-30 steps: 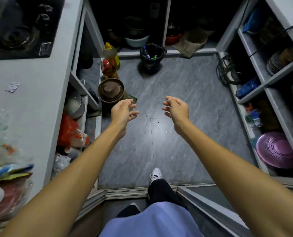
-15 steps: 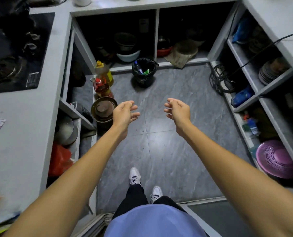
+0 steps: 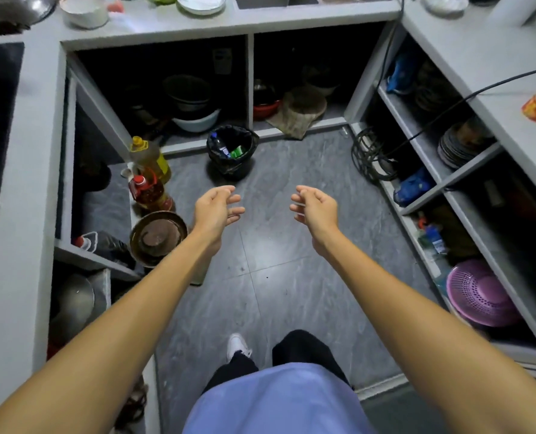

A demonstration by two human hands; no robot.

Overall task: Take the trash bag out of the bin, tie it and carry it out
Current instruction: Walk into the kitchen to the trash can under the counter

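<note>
A small black bin [image 3: 233, 169] stands on the grey floor at the far end of the kitchen, against the lower shelf. A black trash bag [image 3: 250, 140] lines it, folded over the rim, with a bottle and green scraps inside. My left hand [image 3: 215, 209] and my right hand [image 3: 316, 208] are stretched out in front of me, well short of the bin. Both hold nothing, with fingers curled and apart, palms turned toward each other.
Oil bottles [image 3: 150, 180] and a round brown pot [image 3: 158, 238] stand on the floor at the left. A coil of black cable [image 3: 368, 155] lies at the right by the shelves. A purple colander [image 3: 479, 294] sits low on the right. Counters [image 3: 479, 57] enclose three sides.
I have stepped forward into the kitchen; the bin looks larger and closer. Both hands stay raised and empty, now a little wider apart.
</note>
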